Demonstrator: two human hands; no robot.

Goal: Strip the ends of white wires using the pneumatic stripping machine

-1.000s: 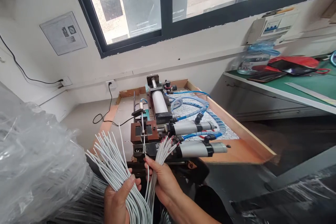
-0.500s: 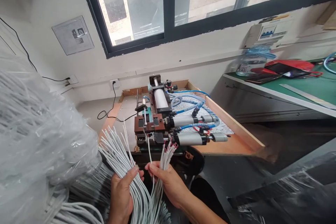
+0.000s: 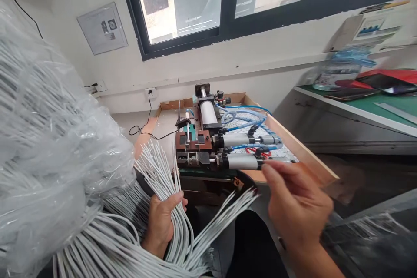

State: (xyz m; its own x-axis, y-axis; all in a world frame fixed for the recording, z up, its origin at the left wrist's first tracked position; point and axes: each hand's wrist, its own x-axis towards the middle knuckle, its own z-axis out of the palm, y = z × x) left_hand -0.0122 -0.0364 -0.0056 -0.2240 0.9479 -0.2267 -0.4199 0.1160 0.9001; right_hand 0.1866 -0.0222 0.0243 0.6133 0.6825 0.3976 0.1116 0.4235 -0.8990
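Note:
My left hand (image 3: 166,215) is wrapped round a thick bundle of white cables (image 3: 156,163), whose cut ends fan out upward. My right hand (image 3: 298,208) is raised at the right, apart from the cables. Its thumb and forefinger come together in front of the lower air cylinder (image 3: 243,162); anything between them is hidden, and I cannot tell whether they touch the cylinder. Between my hands, a smaller group of white cables (image 3: 224,215) with reddish tips slants up to the right, held by neither hand's fingers. Beyond stands a pneumatic machine (image 3: 194,140) with brown clamp blocks.
Plastic-wrapped cable bundles (image 3: 65,139) crowd the left side. A wooden-edged tray (image 3: 302,152) surrounds the machine, with blue air hoses (image 3: 244,117) inside. The green table (image 3: 391,100) at the right bears a large bottle (image 3: 339,71) and a steel ruler (image 3: 395,114).
My right hand has let go of the reddish-tipped cables and moved right and up. Those cables have tipped over to the right. My left hand still grips its bundle. The camera view has shifted.

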